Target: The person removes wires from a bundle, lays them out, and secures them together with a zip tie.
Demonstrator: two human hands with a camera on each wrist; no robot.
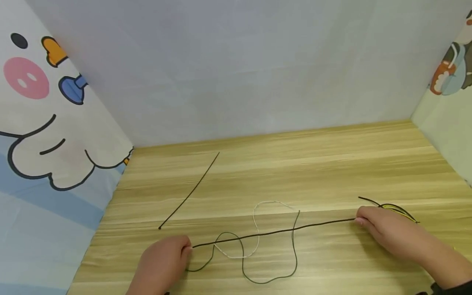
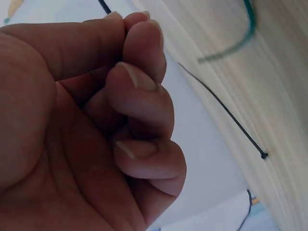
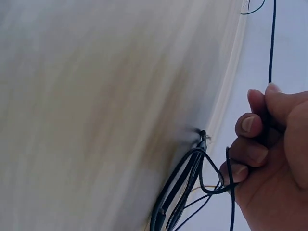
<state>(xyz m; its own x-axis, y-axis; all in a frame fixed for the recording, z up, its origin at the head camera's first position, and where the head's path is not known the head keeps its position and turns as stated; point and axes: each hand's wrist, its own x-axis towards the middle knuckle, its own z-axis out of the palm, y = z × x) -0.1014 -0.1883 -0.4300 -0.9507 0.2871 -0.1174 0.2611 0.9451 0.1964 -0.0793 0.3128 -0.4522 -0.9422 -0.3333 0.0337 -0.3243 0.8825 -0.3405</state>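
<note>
A thin dark cord (image 1: 273, 232) stretches nearly straight between both hands. My left hand (image 1: 166, 262) pinches its left end between thumb and forefinger, the other fingers curled in. At the right, my right hand (image 1: 391, 231) grips the cord, its fingers wrapped round it. Beneath the taut cord a green string (image 1: 296, 256) and a white string (image 1: 253, 213) lie in loose, crossing curves on the table. A bundle of black and yellow cords (image 1: 400, 209) shows beside the right hand; in the right wrist view its black loops (image 3: 185, 178) reach close to the lower fingers.
A black cable tie (image 1: 189, 191) lies slantwise on the wood-grain table (image 1: 313, 164), at the left beyond the left hand. A pale cloth wall (image 1: 258, 73) closes off the back. Cartoon-printed panels stand at the left (image 1: 40, 213) and right (image 1: 446, 123).
</note>
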